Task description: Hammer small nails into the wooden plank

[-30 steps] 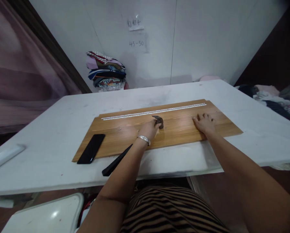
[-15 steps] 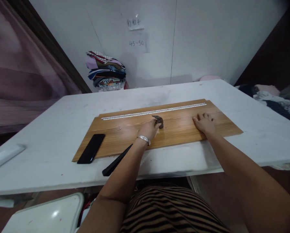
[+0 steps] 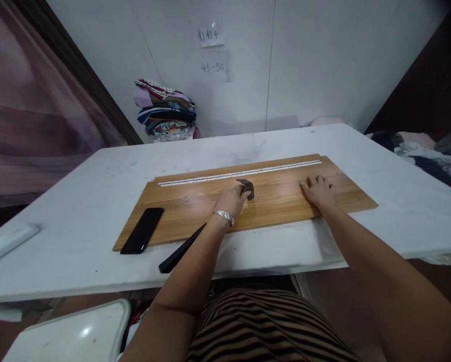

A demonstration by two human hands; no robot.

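Observation:
My left hand [image 3: 233,201], with a silver bracelet at the wrist, is closed on a claw hammer just behind its dark metal head [image 3: 249,189]. The hammer's black handle [image 3: 180,251] slants back under my forearm and past the near edge of the wood-grain board [image 3: 278,201]. My right hand [image 3: 319,192] rests on the right part of that board, fingers spread and holding nothing. A few small nails [image 3: 184,201] lie on the board left of my left hand. Two pale measuring strips [image 3: 240,174] run along its far side.
A black phone [image 3: 142,231] lies across the board's left front corner. The board lies on a white table [image 3: 78,211], with a white roll [image 3: 10,244] at its left. Folded cloth [image 3: 167,110] is stacked by the wall, and a white stool [image 3: 74,332] stands below.

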